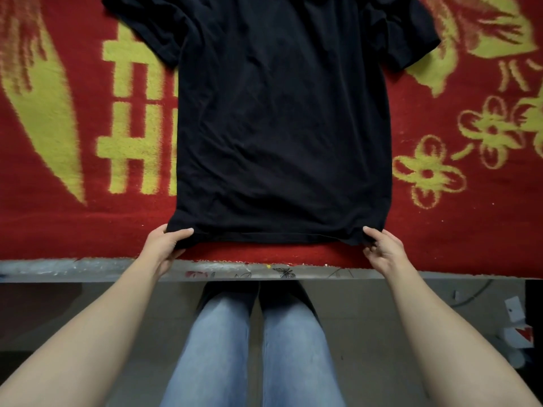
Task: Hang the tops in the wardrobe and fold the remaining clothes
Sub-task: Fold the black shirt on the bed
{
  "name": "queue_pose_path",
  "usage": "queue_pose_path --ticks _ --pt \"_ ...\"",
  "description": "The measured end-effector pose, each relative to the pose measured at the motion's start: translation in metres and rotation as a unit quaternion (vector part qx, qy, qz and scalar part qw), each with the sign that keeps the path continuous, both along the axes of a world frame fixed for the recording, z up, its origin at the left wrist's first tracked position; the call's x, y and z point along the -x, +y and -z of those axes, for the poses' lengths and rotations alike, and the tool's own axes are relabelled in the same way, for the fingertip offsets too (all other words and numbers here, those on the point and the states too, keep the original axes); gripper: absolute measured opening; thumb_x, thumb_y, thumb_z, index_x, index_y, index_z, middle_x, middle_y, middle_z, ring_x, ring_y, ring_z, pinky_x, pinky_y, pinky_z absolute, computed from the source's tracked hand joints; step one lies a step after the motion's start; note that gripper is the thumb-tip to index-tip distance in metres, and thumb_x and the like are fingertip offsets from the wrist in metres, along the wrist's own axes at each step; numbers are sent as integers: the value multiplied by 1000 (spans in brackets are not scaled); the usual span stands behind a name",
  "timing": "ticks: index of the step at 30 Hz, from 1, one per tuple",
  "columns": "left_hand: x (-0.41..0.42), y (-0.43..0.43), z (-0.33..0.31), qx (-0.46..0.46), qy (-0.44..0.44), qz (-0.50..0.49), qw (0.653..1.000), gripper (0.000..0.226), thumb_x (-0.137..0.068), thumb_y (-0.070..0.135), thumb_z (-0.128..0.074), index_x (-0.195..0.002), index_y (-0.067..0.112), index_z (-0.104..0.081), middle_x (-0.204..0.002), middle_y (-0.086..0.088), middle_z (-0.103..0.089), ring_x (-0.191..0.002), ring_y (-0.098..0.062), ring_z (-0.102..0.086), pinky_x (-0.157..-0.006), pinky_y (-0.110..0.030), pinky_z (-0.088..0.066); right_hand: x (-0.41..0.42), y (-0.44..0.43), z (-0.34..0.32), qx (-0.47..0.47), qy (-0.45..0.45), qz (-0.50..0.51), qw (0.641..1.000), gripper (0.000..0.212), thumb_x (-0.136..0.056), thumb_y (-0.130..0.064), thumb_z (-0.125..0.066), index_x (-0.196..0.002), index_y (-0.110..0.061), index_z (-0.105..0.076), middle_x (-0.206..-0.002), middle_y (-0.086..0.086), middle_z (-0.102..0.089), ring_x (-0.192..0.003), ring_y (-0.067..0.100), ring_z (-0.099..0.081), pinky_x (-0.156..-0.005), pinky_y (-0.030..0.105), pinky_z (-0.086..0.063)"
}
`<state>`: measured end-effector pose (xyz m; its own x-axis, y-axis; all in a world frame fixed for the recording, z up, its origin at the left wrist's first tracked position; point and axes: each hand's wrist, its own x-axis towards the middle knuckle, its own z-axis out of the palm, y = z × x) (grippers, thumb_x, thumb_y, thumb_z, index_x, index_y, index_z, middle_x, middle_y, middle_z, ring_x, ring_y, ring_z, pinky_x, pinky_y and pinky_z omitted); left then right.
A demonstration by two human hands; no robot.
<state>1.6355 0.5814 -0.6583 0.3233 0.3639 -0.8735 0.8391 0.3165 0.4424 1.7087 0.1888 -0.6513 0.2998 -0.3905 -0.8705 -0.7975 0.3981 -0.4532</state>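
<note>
A black short-sleeved T-shirt (282,127) lies spread flat on a red blanket, its hem toward me and its sleeves out to both sides at the top. My left hand (164,245) pinches the hem's left corner, thumb on top of the cloth. My right hand (382,248) pinches the hem's right corner in the same way. The neck of the shirt is cut off by the top of the view.
The red blanket (440,224) with yellow flowers and characters covers the bed surface. Its near edge (88,267) runs across the view just behind my hands. Below it are my legs in light blue jeans (255,348) and a grey floor with paper scraps (517,327) at right.
</note>
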Motion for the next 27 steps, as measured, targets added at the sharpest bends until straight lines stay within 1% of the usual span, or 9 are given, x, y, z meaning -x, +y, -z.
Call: queue_pose_path --ticks 2,5,11,13,15,18,22,24,27 --pt "2 -2 -4 29 1 -6 1000 16 -85 -1 -59 -84 14 -59 -85 -4 -62 -77 -14 -56 -69 -27 -43 2 -5 -2 -33 -7 6 999 19 -85 2 -60 -87 -16 -58 -80 1 -68 -66 12 -62 -59 25 -43" --pt "8 3 -11 88 -28 -56 994 21 -86 -9 -50 -81 10 -58 -83 -6 -63 -82 -17 -57 -69 -29 -50 6 -15 -10 -133 -63 107 983 12 -91 -7 -52 -94 -16 -59 -98 2 -66 -84 15 -63 -59 22 -55" --pt "16 7 -27 135 -139 -139 971 42 -79 -23 -30 -92 7 -57 -82 -4 -70 -79 -16 -66 -71 -25 -57 17 -11 -27 -200 -162 213 942 25 -92 -7 -46 -114 -13 -57 -113 10 -63 -106 28 -58 -94 45 -47" --pt "16 5 -31 148 -146 -144 968 41 -82 -19 -33 -94 11 -58 -80 -1 -71 -73 -13 -68 -67 -25 -56 18 -8 -29 -189 -163 207 946 30 -94 -3 -44 -119 -16 -54 -114 10 -62 -104 28 -59 -87 45 -52" --pt "17 5 -32 156 -144 -141 967 34 -86 -12 -40 -95 15 -59 -82 0 -71 -69 -11 -67 -64 -24 -55 17 -7 -31 -140 -141 171 965 26 -95 -1 -45 -113 -17 -53 -108 7 -62 -96 24 -61 -70 36 -59" --pt "20 8 -35 104 -123 -72 984 27 -87 -6 -50 -94 19 -59 -84 1 -67 -63 -7 -65 -56 -19 -54 15 -13 -33 -37 -105 129 985 23 -91 3 -52 -107 -14 -50 -100 4 -61 -86 19 -61 -56 28 -58" --pt "31 11 -35 13 -86 23 996 19 -88 3 -59 -94 20 -58 -88 0 -64 -68 -11 -61 -58 -22 -48 14 -16 -35 37 -99 131 986 20 -87 4 -60 -86 -15 -54 -92 4 -62 -81 17 -62 -54 27 -58" --pt "35 10 -36 7 -77 20 997 14 -87 3 -60 -88 17 -59 -76 0 -63 -61 -12 -58 -53 -20 -47 19 -14 -37 46 -99 137 984 20 -85 4 -62 -85 -15 -54 -90 3 -63 -79 16 -63 -53 25 -57" --pt "42 9 -38 36 -76 -12 996 25 -88 1 -58 -70 14 -47 -52 6 -46 -40 -3 -38 -37 -13 -30 30 -14 -38 24 -105 141 984 19 -87 4 -60 -87 -15 -55 -91 4 -64 -79 18 -63 -56 29 -58"
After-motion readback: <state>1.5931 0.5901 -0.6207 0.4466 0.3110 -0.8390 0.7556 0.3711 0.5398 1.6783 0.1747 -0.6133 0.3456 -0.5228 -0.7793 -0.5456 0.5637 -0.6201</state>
